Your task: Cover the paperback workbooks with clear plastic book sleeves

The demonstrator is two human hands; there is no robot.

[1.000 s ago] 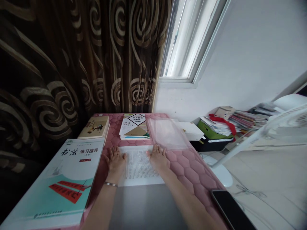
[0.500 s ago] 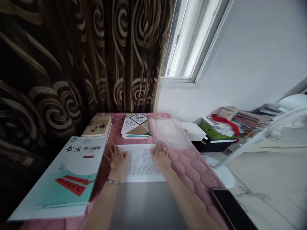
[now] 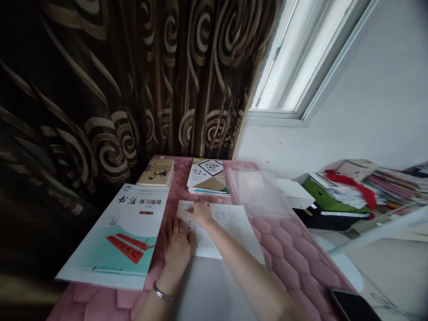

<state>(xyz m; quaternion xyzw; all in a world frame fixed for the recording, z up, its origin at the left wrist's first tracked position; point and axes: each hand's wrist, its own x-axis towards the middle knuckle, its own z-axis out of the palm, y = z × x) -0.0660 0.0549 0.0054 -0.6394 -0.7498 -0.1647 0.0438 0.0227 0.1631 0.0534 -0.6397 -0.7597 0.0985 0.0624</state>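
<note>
the right hand [image 3: 200, 211] now sits farther left on the printed page [image 3: 230, 227], grip unclear; the left hand [image 3: 179, 245] lies open. the page is laid out; clear film [image 3: 261, 191] looks unused.

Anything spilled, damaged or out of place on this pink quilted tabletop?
No spill or damage shows. The teal-and-white rectangular book looks a bit off: its near left corner seems to jut past the pink quilted tabletop.

Pink quilted tabletop [image 3: 281, 240] bearing printed paper [image 3: 236, 220], books [image 3: 113, 223], translucent sleeves [image 3: 261, 191], probably a phone [image 3: 354, 306]
</note>
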